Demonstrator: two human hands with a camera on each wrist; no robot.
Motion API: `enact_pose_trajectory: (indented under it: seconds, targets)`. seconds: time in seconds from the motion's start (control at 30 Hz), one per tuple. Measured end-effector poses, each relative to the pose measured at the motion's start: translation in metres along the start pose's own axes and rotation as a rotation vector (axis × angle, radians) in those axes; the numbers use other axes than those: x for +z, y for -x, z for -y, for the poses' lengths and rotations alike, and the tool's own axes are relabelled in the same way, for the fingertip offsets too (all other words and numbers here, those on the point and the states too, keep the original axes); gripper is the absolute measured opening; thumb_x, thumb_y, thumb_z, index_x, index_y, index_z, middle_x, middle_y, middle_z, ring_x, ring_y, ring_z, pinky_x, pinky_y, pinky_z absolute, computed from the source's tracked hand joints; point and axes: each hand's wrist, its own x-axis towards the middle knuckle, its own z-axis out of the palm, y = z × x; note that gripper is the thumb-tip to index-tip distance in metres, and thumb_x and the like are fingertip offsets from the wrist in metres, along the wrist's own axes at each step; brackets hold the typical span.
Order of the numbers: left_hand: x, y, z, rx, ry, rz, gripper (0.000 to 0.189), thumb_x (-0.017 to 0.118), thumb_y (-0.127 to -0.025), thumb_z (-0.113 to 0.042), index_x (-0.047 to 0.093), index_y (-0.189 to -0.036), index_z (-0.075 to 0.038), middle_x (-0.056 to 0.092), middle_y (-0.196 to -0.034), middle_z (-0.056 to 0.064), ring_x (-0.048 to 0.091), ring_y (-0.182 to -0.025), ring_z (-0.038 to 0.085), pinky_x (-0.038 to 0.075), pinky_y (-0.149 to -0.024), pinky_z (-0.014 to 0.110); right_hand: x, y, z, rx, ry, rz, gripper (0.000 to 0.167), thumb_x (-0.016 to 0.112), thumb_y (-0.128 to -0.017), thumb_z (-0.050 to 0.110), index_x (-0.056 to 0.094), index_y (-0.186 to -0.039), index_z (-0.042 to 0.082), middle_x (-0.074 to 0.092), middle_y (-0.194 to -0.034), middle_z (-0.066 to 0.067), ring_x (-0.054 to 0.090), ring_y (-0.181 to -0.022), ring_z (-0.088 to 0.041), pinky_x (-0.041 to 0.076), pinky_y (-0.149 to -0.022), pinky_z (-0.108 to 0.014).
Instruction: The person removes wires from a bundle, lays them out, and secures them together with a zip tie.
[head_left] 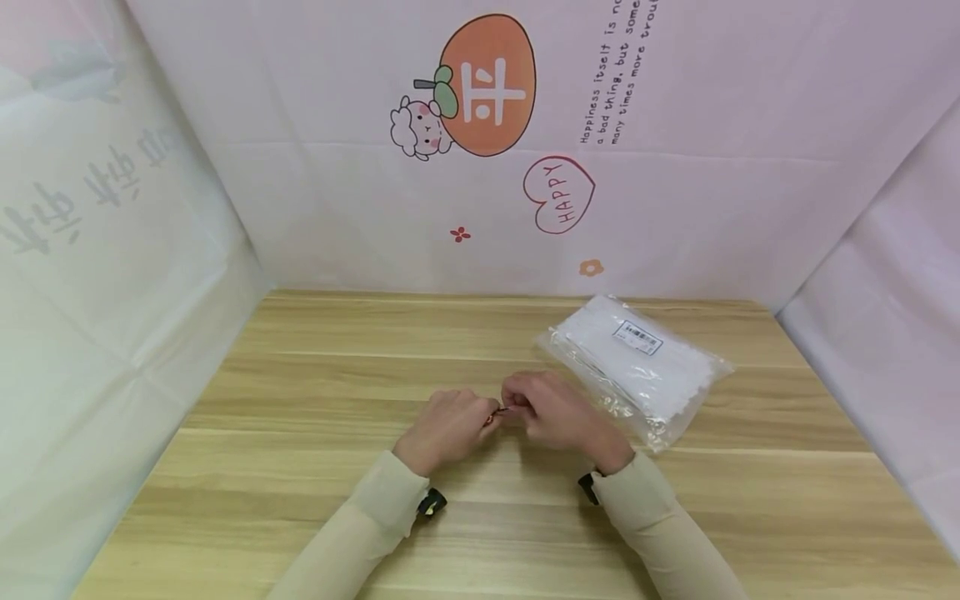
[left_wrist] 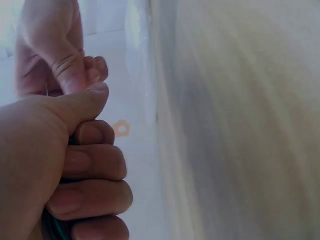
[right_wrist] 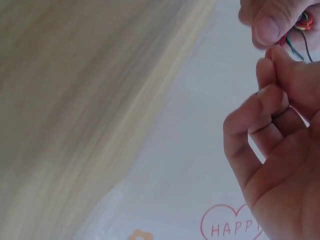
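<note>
Thin coloured cords, with red, yellow, green and dark strands, are bunched in my left hand. Its fingers curl around them, and a dark green bit shows below the palm in the left wrist view. My right hand meets the left one at the fingertips, its thumb and index finger pinching at the cord's end. A short reddish stretch of cord shows between the hands in the head view. Most of the bundle is hidden inside the left fist, and the pinched tip is covered by the fingers.
A clear plastic bag of white contents with a barcode label lies beyond my right hand. The wooden table meets a printed white cloth at the back, with cloth on both sides too.
</note>
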Motion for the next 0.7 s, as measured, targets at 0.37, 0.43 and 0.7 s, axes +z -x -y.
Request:
enact_pose_trajectory:
  seconds: [0.37, 0.43, 0.7]
  targets:
    - [-0.009, 0.005, 0.012, -0.004, 0.021, 0.067, 0.045, 0.055, -0.111, -0.035, 0.050, -0.068, -0.020, 0.029, -0.060, -0.010, 0.034, -0.056, 0.007, 0.037, -0.055, 0.027, -0.008, 0.000, -0.010, -0.027, -0.001, 0.018, 0.010, 0.074, -0.094, 0.005, 0.070, -0.087, 0.012, 0.063, -0.077, 0.008, 0.052, -0.070, -0.003, 0.048, -0.065, -0.020]
    - [-0.008, 0.006, 0.013, -0.008, 0.022, 0.069, 0.044, 0.056, -0.111, -0.033, 0.051, -0.069, -0.020, 0.029, -0.060, -0.010, 0.033, -0.056, 0.006, 0.036, -0.056, 0.027, -0.006, -0.001, -0.010, -0.064, 0.014, -0.001, 0.009, 0.077, -0.095, 0.012, 0.071, -0.088, 0.013, 0.065, -0.078, 0.008, 0.054, -0.071, -0.002, 0.050, -0.066, -0.020]
    - [-0.009, 0.006, 0.021, -0.004, 0.076, 0.062, 0.039, 0.057, -0.110, -0.035, 0.059, -0.075, -0.017, 0.036, -0.063, -0.009, 0.040, -0.059, 0.008, 0.042, -0.059, 0.029, 0.002, -0.003, -0.014, -0.278, 0.153, -0.170, 0.014, 0.081, -0.090, 0.003, 0.071, -0.087, 0.012, 0.072, -0.083, 0.004, 0.065, -0.075, -0.009, 0.056, -0.071, -0.027]
